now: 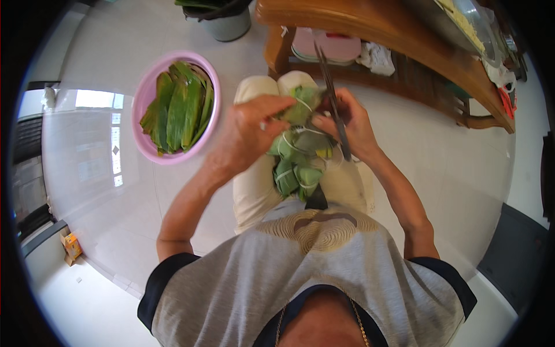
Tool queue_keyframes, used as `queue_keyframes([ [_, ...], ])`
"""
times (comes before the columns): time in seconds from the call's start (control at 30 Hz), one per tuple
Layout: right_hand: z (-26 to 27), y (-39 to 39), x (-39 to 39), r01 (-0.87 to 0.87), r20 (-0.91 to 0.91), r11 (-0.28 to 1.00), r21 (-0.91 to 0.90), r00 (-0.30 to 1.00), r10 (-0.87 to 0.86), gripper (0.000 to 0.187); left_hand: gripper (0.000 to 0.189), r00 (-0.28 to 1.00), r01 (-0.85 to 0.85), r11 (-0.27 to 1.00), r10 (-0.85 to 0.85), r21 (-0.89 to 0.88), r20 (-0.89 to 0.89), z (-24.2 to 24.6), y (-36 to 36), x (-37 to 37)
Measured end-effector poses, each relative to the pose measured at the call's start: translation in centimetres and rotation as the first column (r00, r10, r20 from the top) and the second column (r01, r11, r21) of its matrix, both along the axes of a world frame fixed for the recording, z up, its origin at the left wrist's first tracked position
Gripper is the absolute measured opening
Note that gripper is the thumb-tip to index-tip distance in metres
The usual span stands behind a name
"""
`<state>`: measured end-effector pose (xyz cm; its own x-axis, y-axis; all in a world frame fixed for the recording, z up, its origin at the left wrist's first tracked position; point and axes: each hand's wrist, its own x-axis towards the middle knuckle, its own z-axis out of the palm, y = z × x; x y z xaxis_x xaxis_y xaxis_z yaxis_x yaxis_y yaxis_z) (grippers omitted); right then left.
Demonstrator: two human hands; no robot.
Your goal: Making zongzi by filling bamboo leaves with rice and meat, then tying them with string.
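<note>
Several leaf-wrapped bundles (pixel 291 145) tied with white string hang in a cluster over my lap. At its top, one wrapped bundle (pixel 302 106) lies between my two hands. My left hand (pixel 260 126) reaches it from the left, with thumb and fingertips at its edge. My right hand (pixel 347 123) is at its right side, the thumb towards the string. Long dark scissors or a similar metal blade tool (pixel 331 93) run across my right palm, blurred; their exact kind is unclear. A pink basin (pixel 138 108) of long green leaves (pixel 178 108) stands on the floor to the left.
A wooden table (pixel 373 17) with a lower shelf stands ahead and to the right, bearing a metal bowl (pixel 485 26) of pale yellow food. Under it are a pink container (pixel 329 47) and a white plastic bag (pixel 376 57). A grey bucket (pixel 227 26) stands ahead.
</note>
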<state>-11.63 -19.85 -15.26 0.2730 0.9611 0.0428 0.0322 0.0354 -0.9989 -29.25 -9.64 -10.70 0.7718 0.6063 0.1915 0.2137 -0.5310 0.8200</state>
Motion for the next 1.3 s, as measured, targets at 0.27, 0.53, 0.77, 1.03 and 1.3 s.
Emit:
queue_keyframes([
  [0.27,2.9,-1.0,2.8,-0.015,0.456,0.972,-0.233,0.882,0.123,0.048,0.024,0.983,-0.095,0.788,0.170,-0.608,0.067,-3.9,-1.1,0.3],
  [0.53,4.1,1.9,5.2,-0.108,0.410,0.983,-0.151,0.898,0.162,0.048,0.027,0.991,0.127,0.926,-0.134,0.355,-0.005,-0.9,-1.5,0.5],
  [0.77,4.3,1.5,5.5,-0.324,0.569,0.905,-0.274,0.704,0.424,0.051,0.017,0.991,0.042,0.920,-0.089,-0.389,-0.104,-2.0,0.0,-0.7],
  [1.03,5.1,0.1,7.2,-0.316,0.695,0.890,-0.329,0.557,0.454,0.056,0.018,0.980,0.102,0.743,-0.188,-0.661,-0.060,-3.8,3.2,0.5],
  [1.3,8.7,1.9,7.4,-0.298,0.707,0.760,-0.578,0.282,0.648,0.056,0.015,0.972,0.026,0.853,-0.143,-0.522,-0.186,-1.8,3.3,1.7],
])
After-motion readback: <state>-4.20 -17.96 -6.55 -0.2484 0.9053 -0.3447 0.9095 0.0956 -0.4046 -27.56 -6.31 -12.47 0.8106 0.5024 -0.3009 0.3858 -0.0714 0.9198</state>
